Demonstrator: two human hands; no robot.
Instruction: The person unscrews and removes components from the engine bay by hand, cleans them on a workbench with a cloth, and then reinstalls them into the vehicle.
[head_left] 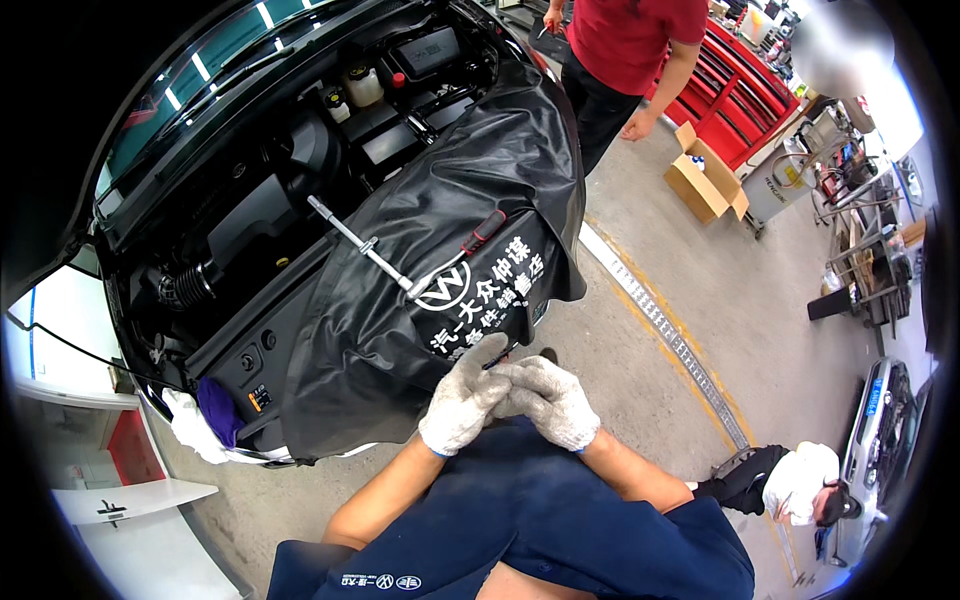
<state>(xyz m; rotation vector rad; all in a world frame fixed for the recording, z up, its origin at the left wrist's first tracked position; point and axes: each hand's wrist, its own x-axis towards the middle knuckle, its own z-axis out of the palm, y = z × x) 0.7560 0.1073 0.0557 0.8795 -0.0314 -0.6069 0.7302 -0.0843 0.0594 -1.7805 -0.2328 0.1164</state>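
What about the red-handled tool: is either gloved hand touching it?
No, the red-handled tool lies on the black cover, apart from the left hand and right hand.

the left hand (455, 412) and right hand (560, 403), both in pale gloves (450, 427), meet and touch, their fingers (528, 376) bent and overlapping, so how far each grip is closed cannot be told. the bare left forearm (392, 492) slants up from the lower left, the bare right forearm (635, 470) from the lower right, both angled inward toward the joined hands.
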